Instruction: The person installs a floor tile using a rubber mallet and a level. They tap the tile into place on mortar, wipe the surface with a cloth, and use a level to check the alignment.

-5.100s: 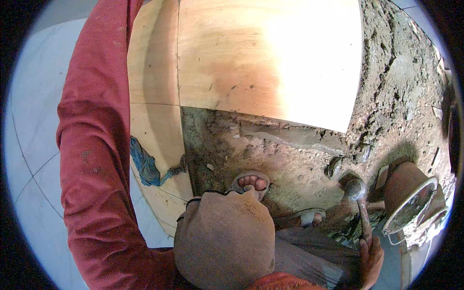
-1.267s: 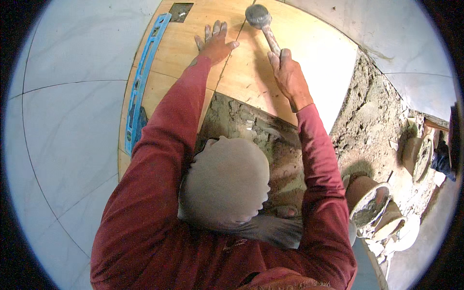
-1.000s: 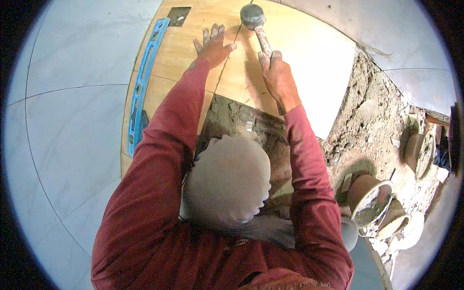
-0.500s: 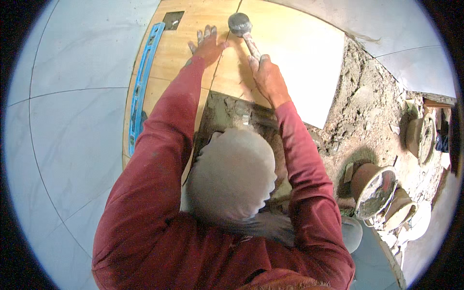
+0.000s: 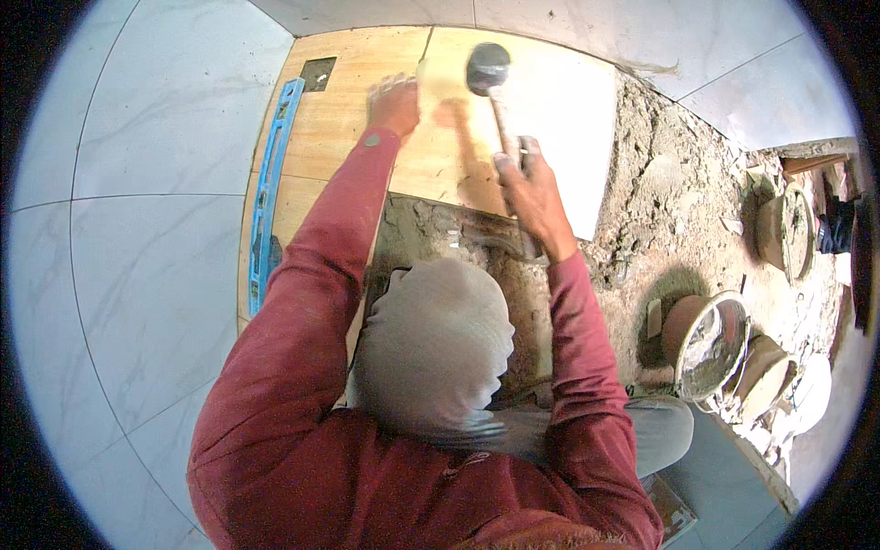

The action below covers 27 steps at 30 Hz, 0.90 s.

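Note:
My right hand grips the pale, mortar-smeared handle of a rubber mallet with a dark round head. The mallet's head is over a brightly lit wood-look tile, slightly blurred by motion. My left hand rests near the joint left of that tile, with its fingers reaching forward and a little blurred. It holds nothing that I can see. Beneath it lies another wood-look tile with a small square cutout. A blue spirit level lies lengthwise along the left edge of the tiles.
Grey marbled wall tiles rise at the left and the back. Rough mortar bed extends at the right and in front of my knee. Mortar buckets lie on the right, with another bucket farther back.
My right hand and the mallet have moved slightly right, and the mallet's head has shifted. My left hand's spread fingers have come closer together. The whole view has shifted a little.

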Motion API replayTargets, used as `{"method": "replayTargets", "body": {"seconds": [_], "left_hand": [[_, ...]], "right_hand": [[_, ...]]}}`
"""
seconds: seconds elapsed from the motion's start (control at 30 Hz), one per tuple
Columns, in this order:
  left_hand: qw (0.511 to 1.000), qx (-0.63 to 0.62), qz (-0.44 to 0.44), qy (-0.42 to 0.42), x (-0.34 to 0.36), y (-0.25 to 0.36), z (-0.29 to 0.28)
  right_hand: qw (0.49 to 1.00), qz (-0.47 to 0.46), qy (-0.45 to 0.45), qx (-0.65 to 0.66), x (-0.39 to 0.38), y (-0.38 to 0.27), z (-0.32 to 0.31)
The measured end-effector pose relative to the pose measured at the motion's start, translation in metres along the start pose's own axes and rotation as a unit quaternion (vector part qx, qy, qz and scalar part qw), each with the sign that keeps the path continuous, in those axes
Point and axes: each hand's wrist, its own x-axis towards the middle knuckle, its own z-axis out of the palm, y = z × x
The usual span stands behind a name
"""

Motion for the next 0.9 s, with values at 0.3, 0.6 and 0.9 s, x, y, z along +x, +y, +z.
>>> {"method": "replayTargets", "body": {"seconds": [0.3, 0.6, 0.9], "left_hand": [[0.994, -0.017, 0.005, -0.112, -0.022, 0.079, -0.026], [0.992, 0.044, 0.027, -0.117, -0.019, 0.067, -0.014], [0.977, 0.043, 0.002, -0.21, 0.002, 0.089, -0.018]], "right_hand": [[0.987, -0.093, 0.1, -0.089, 0.014, 0.018, -0.025], [0.974, -0.033, 0.052, -0.22, 0.056, 0.023, 0.021], [0.991, -0.031, 0.087, -0.094, 0.019, 0.019, 0.004]]}}
